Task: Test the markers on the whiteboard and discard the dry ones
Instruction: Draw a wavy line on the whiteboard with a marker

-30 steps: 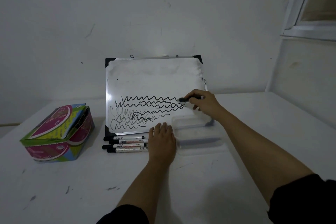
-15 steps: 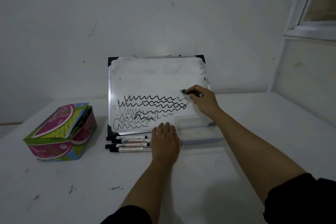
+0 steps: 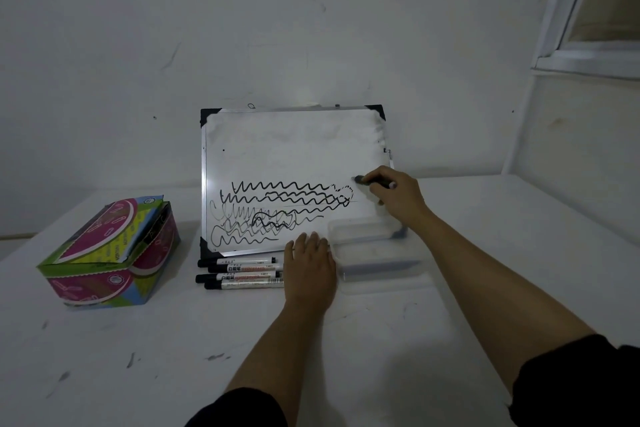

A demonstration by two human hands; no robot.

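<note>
Now keep the white bench (image 3: 346,357) steady under the propped, metal-framed whiteboard (image 3: 294,149), left hand (image 3: 309,274) flat, fingers straight, by four spare black-capped markers (image 3: 242,272). With right hand (image 3: 398,196) fingers pinching the black marker (image 3: 372,181) near the board's right edge, press lightly, draw slowly, judge ink darkness.

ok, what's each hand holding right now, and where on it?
Right hand grips a black marker around its barrel, tip at the whiteboard. Left hand holds nothing, lying flat on the table.

Bare room – scuffed white wall (image 3: 311,28), white table (image 3: 173,357), window frame (image 3: 568,45)
</note>
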